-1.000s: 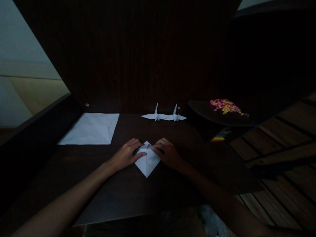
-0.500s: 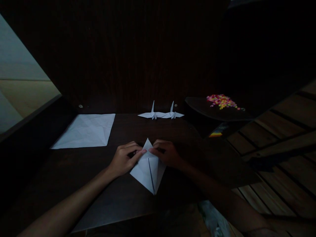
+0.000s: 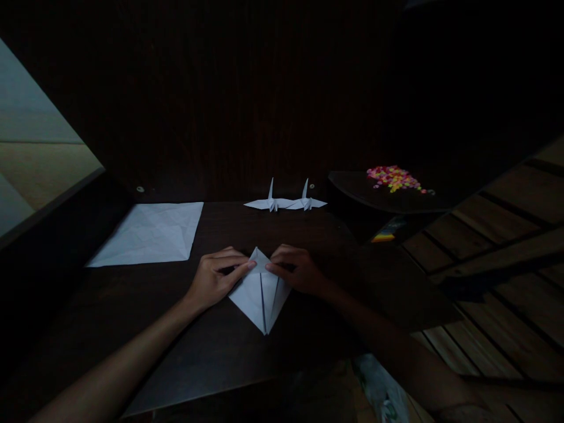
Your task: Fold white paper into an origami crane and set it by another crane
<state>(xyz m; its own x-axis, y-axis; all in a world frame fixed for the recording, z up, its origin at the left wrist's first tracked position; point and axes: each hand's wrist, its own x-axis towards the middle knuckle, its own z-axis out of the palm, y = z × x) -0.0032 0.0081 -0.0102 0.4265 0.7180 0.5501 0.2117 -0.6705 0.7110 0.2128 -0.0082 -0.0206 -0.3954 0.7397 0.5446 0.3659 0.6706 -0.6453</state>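
A white folded paper (image 3: 253,296), kite-shaped with a dark slit down its middle, lies on the dark tabletop between my hands. My left hand (image 3: 217,275) grips its upper left edge, thumb on top and fingers behind. On the upper right edge, my right hand (image 3: 298,270) holds it the same way, its thumb near the centre line. Both sets of fingers are partly hidden. Beyond them, two white paper cranes (image 3: 285,204) stand side by side with wings touching or overlapping. To the left lies a creased flat sheet of white paper (image 3: 152,234).
A dark corner shelf (image 3: 352,187) at right bears a heap of small colourful pieces (image 3: 396,178). A dark panel (image 3: 264,106) rises behind the table, and a low side wall (image 3: 53,200) bounds the left. Wooden slats (image 3: 497,276) and a plastic bag (image 3: 383,388) are lower right.
The folded paper has turned slightly and its lower tip has shifted up and left. Both hands keep hold of its upper edges, thumbs a little farther apart. The view has shifted slightly.
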